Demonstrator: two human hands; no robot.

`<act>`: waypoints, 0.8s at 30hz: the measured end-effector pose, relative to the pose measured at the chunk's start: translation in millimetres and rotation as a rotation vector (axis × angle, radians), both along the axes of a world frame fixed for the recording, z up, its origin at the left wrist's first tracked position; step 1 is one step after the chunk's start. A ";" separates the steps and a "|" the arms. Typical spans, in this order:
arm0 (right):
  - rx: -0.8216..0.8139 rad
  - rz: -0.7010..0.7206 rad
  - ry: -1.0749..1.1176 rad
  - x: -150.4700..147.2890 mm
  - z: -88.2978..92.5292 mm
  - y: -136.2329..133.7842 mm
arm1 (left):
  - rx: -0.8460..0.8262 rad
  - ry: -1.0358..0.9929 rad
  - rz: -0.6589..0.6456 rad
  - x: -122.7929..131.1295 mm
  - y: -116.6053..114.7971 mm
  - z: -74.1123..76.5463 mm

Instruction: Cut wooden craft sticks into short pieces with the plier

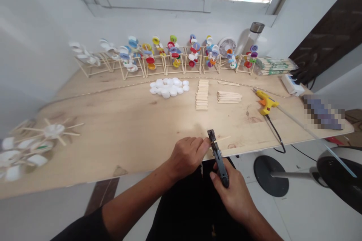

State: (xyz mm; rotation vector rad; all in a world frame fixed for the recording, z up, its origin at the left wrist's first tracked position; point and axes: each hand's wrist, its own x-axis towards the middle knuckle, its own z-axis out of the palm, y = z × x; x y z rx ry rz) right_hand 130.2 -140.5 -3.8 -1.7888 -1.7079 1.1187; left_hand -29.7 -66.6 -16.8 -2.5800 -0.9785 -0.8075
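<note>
Your left hand [186, 154] pinches a craft stick [222, 139]; your right hand [232, 196] grips dark cutting pliers [218, 160], their jaws on the stick.

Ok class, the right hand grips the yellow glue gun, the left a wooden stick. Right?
No: in the head view, the right hand holds dark pliers; the yellow glue gun lies on the wooden tabletop. The left hand does hold the wooden stick.

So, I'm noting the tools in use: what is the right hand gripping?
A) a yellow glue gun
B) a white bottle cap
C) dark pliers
C: the right hand is wrapped around the dark pliers, while the yellow glue gun lies farther off.
</note>
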 end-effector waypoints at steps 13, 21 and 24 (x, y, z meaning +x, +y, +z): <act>-0.023 0.024 0.047 3.5 5.3 -3.5 | -0.007 -0.056 -0.050 1.1 0.1 2.6; 0.032 0.009 -0.003 5.0 0.9 -4.3 | 0.008 -0.083 -0.065 0.9 -2.1 6.2; -0.079 0.054 0.214 8.5 3.2 -3.2 | 0.004 -0.058 -0.058 0.1 -1.4 6.5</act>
